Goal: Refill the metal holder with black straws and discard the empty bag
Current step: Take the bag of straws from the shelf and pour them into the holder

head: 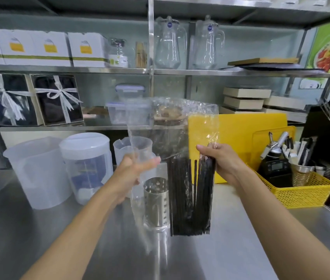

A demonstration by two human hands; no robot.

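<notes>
A perforated metal holder (156,203) stands upright on the steel counter (241,239), and I see no straws in it. Just to its right, a bundle of black straws (190,199) hangs inside a clear plastic bag (182,126). My right hand (220,160) grips the bag and the straws near their upper ends. My left hand (135,170) pinches a clear part of the bag at its left side, above and left of the holder. The bag's empty upper part rises blurred above both hands.
Translucent plastic jugs (38,170) and a lidded container (87,162) stand at the left. A yellow cutting board (241,134) leans behind the straws. A yellow mesh basket (301,190) with utensils sits at the right. Shelves with boxes and glass pitchers (170,43) run across the back.
</notes>
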